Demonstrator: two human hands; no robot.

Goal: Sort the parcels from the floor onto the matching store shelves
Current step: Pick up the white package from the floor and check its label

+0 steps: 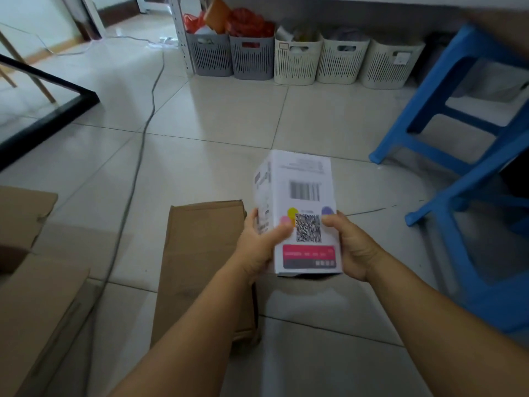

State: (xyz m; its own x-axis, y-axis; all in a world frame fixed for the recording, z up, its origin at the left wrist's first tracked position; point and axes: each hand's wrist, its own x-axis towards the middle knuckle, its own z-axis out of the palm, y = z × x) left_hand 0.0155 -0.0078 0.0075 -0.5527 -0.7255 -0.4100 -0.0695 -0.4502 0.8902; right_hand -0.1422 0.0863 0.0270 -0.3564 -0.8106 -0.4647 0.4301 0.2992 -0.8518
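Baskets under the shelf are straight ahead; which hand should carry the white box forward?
Probably the right hand: it wraps the white box's side near the bottom, while the left hand only pinches the other edge. The row of baskets is ahead.

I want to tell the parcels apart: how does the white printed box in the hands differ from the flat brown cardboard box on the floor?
The white printed box is held up by both hands; the flat brown cardboard box lies on the tiled floor. The white one carries a barcode and a QR code; the brown one looks plain. Both are rectangular cartons.
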